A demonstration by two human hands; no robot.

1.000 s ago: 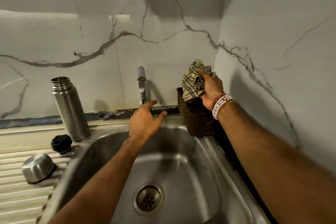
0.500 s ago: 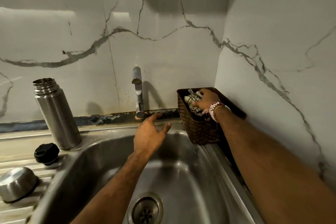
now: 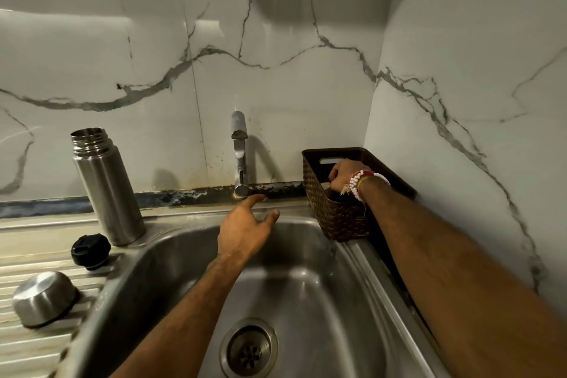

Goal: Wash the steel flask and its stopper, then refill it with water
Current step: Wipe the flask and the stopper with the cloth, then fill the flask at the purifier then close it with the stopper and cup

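Note:
The steel flask (image 3: 104, 187) stands upright with its mouth uncovered on the counter left of the sink (image 3: 310, 282). Its black stopper (image 3: 90, 250) lies in front of it on the ribbed drainboard, and the steel cap (image 3: 43, 298) sits nearer me, dome up. My left hand (image 3: 242, 230) hovers with relaxed fingers over the sink's back rim, just below the tap (image 3: 240, 153), holding nothing. My right hand (image 3: 345, 173) reaches down into the brown woven basket (image 3: 334, 215). Its fingers curl downward and their tips are hidden behind the basket wall.
The basket sits in the back right corner against the marble walls. No water runs from the tap. The sink basin holds only its drain (image 3: 249, 348). The ribbed drainboard (image 3: 33, 350) stretches to the left.
My right hand brought the checked cloth down from above the basket and sank into it; the cloth is now out of sight. My left hand stayed near the tap base.

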